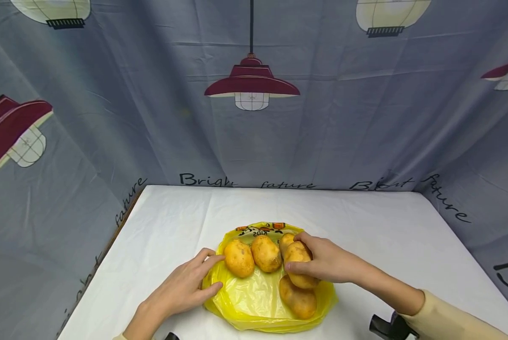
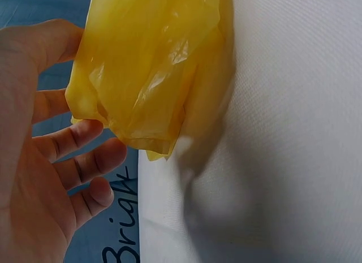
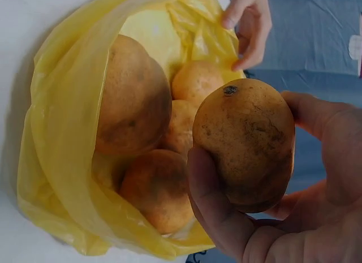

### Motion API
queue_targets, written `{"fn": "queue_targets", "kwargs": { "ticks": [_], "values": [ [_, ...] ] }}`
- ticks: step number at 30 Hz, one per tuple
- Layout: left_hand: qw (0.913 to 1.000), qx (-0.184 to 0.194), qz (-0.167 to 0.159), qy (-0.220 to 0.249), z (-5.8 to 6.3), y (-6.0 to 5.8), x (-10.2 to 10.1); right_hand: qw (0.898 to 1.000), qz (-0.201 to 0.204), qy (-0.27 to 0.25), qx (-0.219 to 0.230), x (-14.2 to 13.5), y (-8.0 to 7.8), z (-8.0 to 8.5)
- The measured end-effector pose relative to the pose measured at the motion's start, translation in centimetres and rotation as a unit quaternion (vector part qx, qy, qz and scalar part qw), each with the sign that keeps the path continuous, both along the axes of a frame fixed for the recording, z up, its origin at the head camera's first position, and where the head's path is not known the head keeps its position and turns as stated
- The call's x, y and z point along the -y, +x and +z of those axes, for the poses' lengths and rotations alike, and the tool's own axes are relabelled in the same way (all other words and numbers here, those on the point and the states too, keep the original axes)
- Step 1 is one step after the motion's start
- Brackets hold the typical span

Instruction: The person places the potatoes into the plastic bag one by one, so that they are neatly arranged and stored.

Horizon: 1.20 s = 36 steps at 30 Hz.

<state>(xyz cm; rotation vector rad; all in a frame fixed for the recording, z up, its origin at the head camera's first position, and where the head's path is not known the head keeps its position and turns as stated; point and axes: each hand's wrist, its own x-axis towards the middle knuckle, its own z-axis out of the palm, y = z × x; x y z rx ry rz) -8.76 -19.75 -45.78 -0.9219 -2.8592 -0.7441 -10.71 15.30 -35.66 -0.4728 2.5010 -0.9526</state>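
Note:
A yellow plastic bag (image 1: 254, 293) lies wide open on the white table, with several potatoes (image 1: 239, 258) inside. My right hand (image 1: 322, 259) grips one potato (image 3: 246, 144) between thumb and fingers, over the right part of the bag. In the right wrist view this potato shows a dark spot near its top and overlaps the others. My left hand (image 1: 190, 283) holds the bag's left rim, thumb and index finger hooked over it and spread apart. The tips of these two are hidden behind the yellow plastic in the left wrist view, while the other fingers curl loosely outside.
The white-covered table (image 1: 343, 217) extends around the bag. A grey-blue curtain (image 1: 165, 118) printed with lamps and lettering hangs behind and at the sides. A black wrist mount (image 1: 392, 327) sits below the right forearm.

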Motion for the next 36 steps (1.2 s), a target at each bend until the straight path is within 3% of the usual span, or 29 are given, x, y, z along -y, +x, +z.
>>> {"fn": "queue_targets", "kwargs": {
  "ticks": [21, 36],
  "values": [
    [1.0, -0.007, -0.007, -0.002, -0.1, -0.3, -0.1, 1.0, 0.0, 0.004, -0.009, 2.3, 0.1, -0.6],
    [1.0, 0.001, -0.003, -0.005, 0.0, -0.3, -0.2, 0.999, 0.046, 0.022, -0.008, 5.3, 0.1, -1.5]
  ]
}}
